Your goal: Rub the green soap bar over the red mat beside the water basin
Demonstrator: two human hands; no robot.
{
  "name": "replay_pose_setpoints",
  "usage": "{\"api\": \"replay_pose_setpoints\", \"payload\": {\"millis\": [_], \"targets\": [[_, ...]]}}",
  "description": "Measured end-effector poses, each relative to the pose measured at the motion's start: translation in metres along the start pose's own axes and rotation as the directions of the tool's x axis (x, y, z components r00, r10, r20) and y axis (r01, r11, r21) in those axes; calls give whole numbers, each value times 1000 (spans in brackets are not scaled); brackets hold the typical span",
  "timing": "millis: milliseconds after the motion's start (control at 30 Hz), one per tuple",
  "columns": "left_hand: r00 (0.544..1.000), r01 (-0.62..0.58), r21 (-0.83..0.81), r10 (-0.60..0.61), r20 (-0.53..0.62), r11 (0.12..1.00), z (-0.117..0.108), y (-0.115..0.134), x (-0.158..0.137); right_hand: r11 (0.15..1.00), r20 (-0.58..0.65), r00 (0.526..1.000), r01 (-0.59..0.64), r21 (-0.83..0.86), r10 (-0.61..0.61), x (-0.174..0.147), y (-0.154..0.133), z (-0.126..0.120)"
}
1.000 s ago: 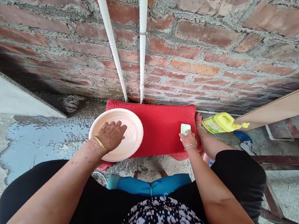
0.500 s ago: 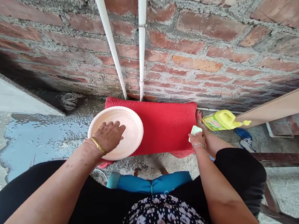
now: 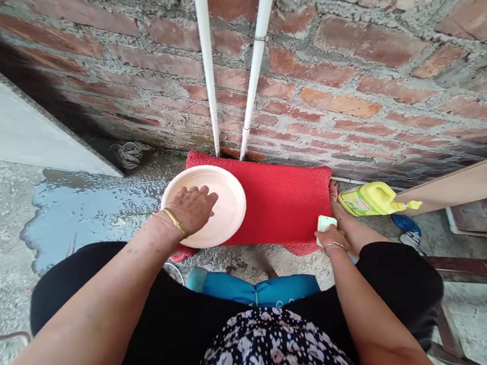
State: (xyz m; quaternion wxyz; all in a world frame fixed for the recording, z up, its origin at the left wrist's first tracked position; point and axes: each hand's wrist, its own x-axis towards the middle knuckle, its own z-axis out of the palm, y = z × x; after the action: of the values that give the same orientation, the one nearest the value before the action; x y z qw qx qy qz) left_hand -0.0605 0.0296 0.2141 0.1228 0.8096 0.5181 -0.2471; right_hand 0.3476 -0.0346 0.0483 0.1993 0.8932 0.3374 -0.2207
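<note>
- Pale green block (image 3: 326,222), one: we are finding it at right of centre, lying over the near right part of the red cloth (image 3: 286,207); we are judging it light, stiff and likely slippery if wet, best taken by its long edges.
- Right hand (image 3: 333,236), banded at the wrist: we are seeing it gripping that block, fingers wrapping its lower part.
- Left hand (image 3: 194,208), gold bangle: fingers are spreading loosely, palm down, over the basin (image 3: 233,217); we are seeing no grip, and cannot tell whether it is touching.
- Basin, pale pink, left of centre: it is resting on the cloth; we are judging it thin, fairly stiff, best lifted by opposite rims.
- Yellow bottle (image 3: 368,199): standing or lying, we are not telling which, at right.
</note>
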Motion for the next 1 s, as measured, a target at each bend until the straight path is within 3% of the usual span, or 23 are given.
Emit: {"api": "replay_pose_setpoints", "payload": {"millis": [67,133,233,333,400,567,767,1000], "targets": [[1000,10,-13,-10,-3,1000,0,-3,-4,999,2,999,32,-31,-32,-2,0,-3],[1000,25,-33,-25,-15,999,1,-6,-8,986,8,986,165,-33,-165,-17,-15,4],[999,30,-72,-32,-26,997,3,-10,-11,917,65,915,398,31,-399,-59,-59,36],[1000,25,-76,-26,-10,997,6,-10,-13,836,140,826,524,163,-546,-103,-108,70],[1000,31,-62,-31,-3,998,8,-9,-13,808,147,801,545,223,-580,-122,-134,85],[1000,28,-42,-27,2,999,10,-10,-15,809,108,808,553,199,-579,-135,-172,92],[1000,13,-20,-14,-14,1000,10,-13,-21,809,122,800,583,75,-588,-121,-166,79],[999,24,-28,-25,-30,999,12,-12,-26,908,31,909,416,-42,-415,-71,-107,45]]}}
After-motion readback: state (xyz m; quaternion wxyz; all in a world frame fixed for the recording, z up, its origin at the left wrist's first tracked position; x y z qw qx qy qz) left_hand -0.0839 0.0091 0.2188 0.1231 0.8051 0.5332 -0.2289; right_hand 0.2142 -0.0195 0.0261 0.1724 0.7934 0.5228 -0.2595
